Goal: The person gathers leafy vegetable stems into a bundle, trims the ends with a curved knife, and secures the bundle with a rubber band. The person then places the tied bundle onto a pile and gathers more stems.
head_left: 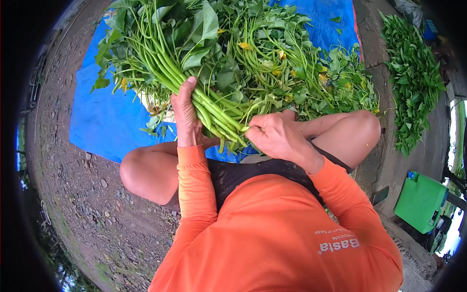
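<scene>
A thick bunch of long green stems with broad leaves [168, 63] slants across the upper middle, its cut ends pointing down toward my lap. My left hand [186, 109] is wrapped round the stems, thumb on top. At the lower ends of the stems, my right hand [272, 131] is closed in a pinch on a stem tip. Beyond both hands lies a large heap of leafy stems [287, 68] with some yellow leaves among them.
Under the heap is a blue tarp [104, 121]. My bent knees flank the bunch. More leafy bundles [413, 78] lie at the right, above a green container [421, 202]. Gravel ground [97, 199] spreads at the left.
</scene>
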The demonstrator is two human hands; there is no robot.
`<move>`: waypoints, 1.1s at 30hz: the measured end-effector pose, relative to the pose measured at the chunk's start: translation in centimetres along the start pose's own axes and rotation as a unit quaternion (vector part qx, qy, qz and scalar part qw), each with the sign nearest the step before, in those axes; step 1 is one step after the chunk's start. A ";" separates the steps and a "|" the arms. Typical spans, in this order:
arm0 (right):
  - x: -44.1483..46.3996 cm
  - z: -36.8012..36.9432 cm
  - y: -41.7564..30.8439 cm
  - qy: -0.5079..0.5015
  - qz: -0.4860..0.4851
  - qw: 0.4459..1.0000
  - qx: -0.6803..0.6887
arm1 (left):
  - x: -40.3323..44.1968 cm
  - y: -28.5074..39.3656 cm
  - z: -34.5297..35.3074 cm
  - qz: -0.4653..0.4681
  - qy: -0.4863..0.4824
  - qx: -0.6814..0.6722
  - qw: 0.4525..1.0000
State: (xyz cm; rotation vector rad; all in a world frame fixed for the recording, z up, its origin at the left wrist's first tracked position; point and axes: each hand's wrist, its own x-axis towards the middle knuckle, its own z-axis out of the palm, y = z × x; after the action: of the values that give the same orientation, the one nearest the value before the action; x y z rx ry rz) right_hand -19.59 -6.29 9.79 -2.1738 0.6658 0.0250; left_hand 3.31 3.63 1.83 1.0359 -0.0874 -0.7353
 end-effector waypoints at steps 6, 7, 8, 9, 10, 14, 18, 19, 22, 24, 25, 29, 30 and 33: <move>-0.9 3.3 -0.1 -0.298 0.021 0.938 -0.178 | 1.0 0.9 0.6 0.045 0.013 0.009 0.999; -1.5 3.2 0.3 -0.326 0.031 0.928 -0.179 | 1.0 2.0 0.7 0.031 -0.001 -0.005 1.000; -2.0 2.1 1.1 -0.299 0.034 0.942 -0.147 | 1.4 2.6 0.4 0.025 -0.005 -0.022 0.999; -2.9 0.9 2.2 -0.274 0.038 0.955 -0.109 | 1.6 3.2 -0.4 0.015 -0.006 -0.034 0.999; -3.4 -0.7 4.5 -0.182 -0.061 0.979 -0.071 | 1.7 3.4 -1.4 0.009 -0.002 -0.042 0.999; -3.0 -5.9 1.8 0.023 -0.048 0.994 0.098 | 1.7 3.1 -1.5 -0.033 0.005 -0.108 0.994; -1.1 -2.3 -0.9 0.066 -0.238 0.965 -0.088 | 1.0 2.3 0.5 -0.043 0.039 -0.129 0.990; -0.2 -0.9 -0.9 0.073 -0.255 0.957 -0.118 | 0.8 2.2 0.9 -0.048 0.045 -0.135 0.989; 0.6 -0.2 -0.7 0.063 -0.274 0.948 -0.147 | 0.6 2.4 0.7 -0.053 0.029 -0.095 0.994; 0.2 0.1 -0.3 0.062 -0.284 0.948 -0.133 | 0.5 2.4 0.5 -0.038 0.047 -0.100 0.993; -0.2 0.6 0.0 0.074 -0.292 0.946 -0.119 | 0.5 2.3 0.5 -0.033 0.052 -0.103 0.993; -1.3 2.1 0.9 0.093 -0.262 0.954 -0.116 | 1.5 1.9 -1.3 -0.048 0.026 -0.108 0.993; -1.5 2.1 1.0 0.089 -0.252 0.956 -0.121 | 1.5 1.9 -1.1 -0.044 0.031 -0.103 0.993; -2.1 2.0 1.2 0.069 -0.233 0.962 -0.127 | 1.4 2.0 -0.5 -0.032 0.052 -0.112 0.992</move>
State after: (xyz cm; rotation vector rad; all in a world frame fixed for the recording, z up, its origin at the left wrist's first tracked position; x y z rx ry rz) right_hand -21.59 -4.50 8.14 -2.5494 0.2187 -0.3063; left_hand 5.62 3.76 2.76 0.8625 0.1166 -0.7310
